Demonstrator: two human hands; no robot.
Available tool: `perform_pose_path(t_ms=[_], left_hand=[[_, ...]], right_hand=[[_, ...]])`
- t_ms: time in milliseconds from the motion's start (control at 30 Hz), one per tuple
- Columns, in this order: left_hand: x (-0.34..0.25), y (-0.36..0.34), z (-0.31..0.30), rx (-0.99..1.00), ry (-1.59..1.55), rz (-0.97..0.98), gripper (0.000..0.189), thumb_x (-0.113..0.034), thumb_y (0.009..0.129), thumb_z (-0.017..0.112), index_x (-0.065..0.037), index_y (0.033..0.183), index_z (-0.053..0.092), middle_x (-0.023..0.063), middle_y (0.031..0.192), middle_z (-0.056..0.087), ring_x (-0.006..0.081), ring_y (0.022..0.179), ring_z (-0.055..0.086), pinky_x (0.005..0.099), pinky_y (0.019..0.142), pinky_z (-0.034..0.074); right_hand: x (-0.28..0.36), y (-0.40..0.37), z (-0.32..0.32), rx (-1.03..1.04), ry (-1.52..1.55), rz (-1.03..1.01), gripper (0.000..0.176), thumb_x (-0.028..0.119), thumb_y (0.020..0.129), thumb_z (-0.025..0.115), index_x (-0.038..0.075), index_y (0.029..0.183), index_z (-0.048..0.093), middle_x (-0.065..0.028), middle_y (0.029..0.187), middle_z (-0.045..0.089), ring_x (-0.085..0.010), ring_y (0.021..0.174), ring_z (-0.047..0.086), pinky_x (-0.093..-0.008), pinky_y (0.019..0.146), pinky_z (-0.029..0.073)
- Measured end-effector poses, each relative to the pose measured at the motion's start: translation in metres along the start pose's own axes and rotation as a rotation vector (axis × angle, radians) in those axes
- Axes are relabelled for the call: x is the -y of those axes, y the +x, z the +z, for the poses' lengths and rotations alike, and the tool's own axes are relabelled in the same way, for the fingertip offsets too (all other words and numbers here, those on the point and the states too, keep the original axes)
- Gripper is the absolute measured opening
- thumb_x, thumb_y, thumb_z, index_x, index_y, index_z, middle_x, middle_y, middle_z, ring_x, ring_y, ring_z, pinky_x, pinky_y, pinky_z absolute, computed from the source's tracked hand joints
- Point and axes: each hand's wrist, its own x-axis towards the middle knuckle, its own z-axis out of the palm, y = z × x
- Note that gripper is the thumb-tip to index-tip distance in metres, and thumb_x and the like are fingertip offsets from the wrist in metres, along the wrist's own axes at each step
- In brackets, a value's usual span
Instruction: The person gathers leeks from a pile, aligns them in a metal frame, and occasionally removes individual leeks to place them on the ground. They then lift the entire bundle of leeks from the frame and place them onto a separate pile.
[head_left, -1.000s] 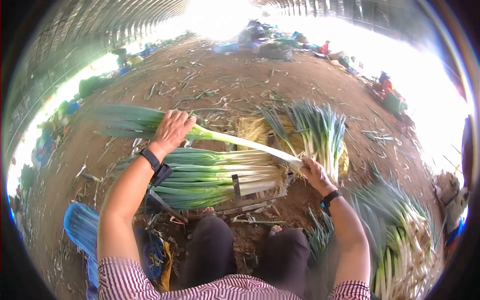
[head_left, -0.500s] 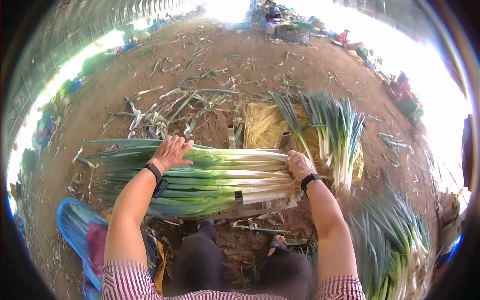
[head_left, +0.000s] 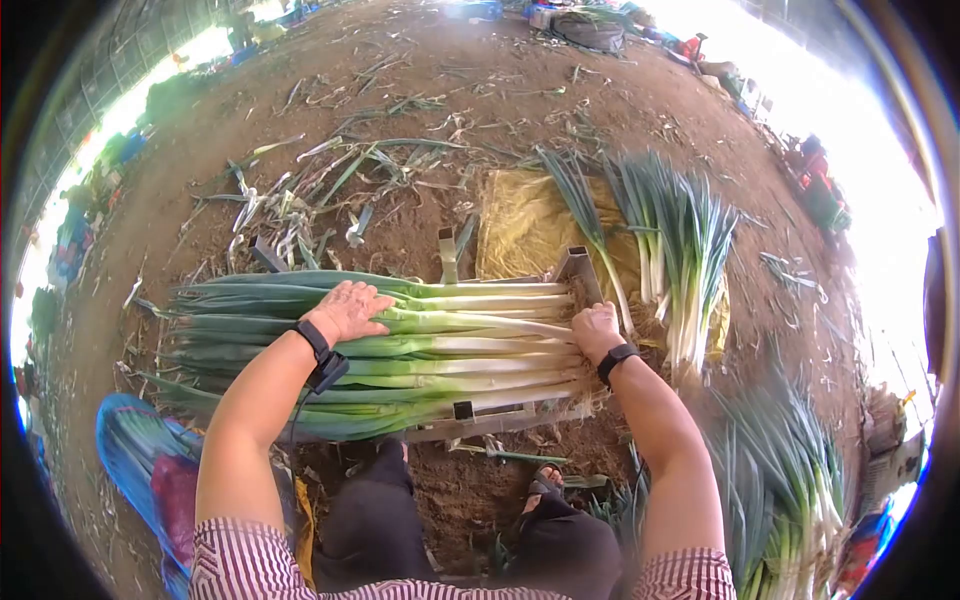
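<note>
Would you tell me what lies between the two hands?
In the head view, only pale leek stalks stretch between the left hand and the right hand.

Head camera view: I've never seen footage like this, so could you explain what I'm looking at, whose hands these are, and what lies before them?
This one picture comes from a camera worn on a person's head, looking forward and down; the lens rounds the edges. There is no machine: the two bare arms are the wearer's own. The left hand lies flat, fingers spread, on a stack of long green onions resting crosswise in a metal rack on the dirt floor. The right hand rests against the stack's white root ends; whether it grips anything cannot be told. Beyond the rack, another bunch of green onions lies on a yellow mat, and a further pile sits at the person's right. Loose leaves litter the ground.
</note>
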Motion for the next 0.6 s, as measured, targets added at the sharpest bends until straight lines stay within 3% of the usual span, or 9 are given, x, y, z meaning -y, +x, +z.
perform_pose_path(t_ms=[200,333,500,533,600], left_hand=[[-0.005,-0.005,0.002,0.12,-0.06,-0.003,0.053,-0.042,0.087,0.057,-0.02,0.134,0.046,0.0102,0.104,0.055,0.0274,0.104,0.052,0.0417,0.09,0.039],[-0.01,-0.017,0.003,0.111,-0.064,0.022,0.05,-0.039,0.092,0.05,-0.021,0.138,0.043,0.0116,0.1,0.054,0.0271,0.1,0.052,0.0405,0.086,0.039],[-0.016,-0.018,0.008,0.182,-0.128,-0.005,0.046,-0.038,0.095,0.045,-0.022,0.137,0.045,0.0114,0.096,0.054,0.0266,0.097,0.053,0.0415,0.081,0.039],[-0.019,-0.019,0.003,0.261,-0.205,-0.053,0.042,-0.038,0.096,0.04,-0.024,0.136,0.047,0.0146,0.107,0.056,0.0301,0.109,0.052,0.0466,0.092,0.038],[-0.027,-0.019,0.005,0.26,-0.166,-0.101,0.042,-0.038,0.096,0.04,-0.024,0.135,0.047,0.0148,0.109,0.056,0.0304,0.11,0.052,0.0483,0.093,0.037]], right_hand=[[0.006,0.011,0.021,-0.025,0.136,-0.067,0.021,0.017,0.085,0.054,0.01,0.093,0.073,-0.0096,0.09,0.071,-0.026,0.087,0.069,-0.0373,0.071,0.055],[0.004,-0.005,0.005,-0.019,0.211,-0.088,0.021,0.016,0.085,0.054,0.01,0.09,0.073,-0.0122,0.094,0.07,-0.0269,0.089,0.069,-0.0376,0.074,0.055],[0.007,0.004,0.026,-0.081,0.176,-0.111,0.02,0.014,0.083,0.053,0.008,0.081,0.073,-0.0143,0.086,0.07,-0.0286,0.082,0.069,-0.0386,0.07,0.055],[0.007,0.003,0.025,-0.085,0.166,-0.119,0.02,0.013,0.083,0.053,0.008,0.081,0.073,-0.0144,0.086,0.07,-0.0286,0.082,0.069,-0.0386,0.07,0.055],[0.008,0.002,0.024,-0.1,0.172,-0.121,0.019,0.012,0.083,0.054,0.008,0.082,0.073,-0.0143,0.086,0.07,-0.0288,0.083,0.069,-0.0382,0.072,0.055]])
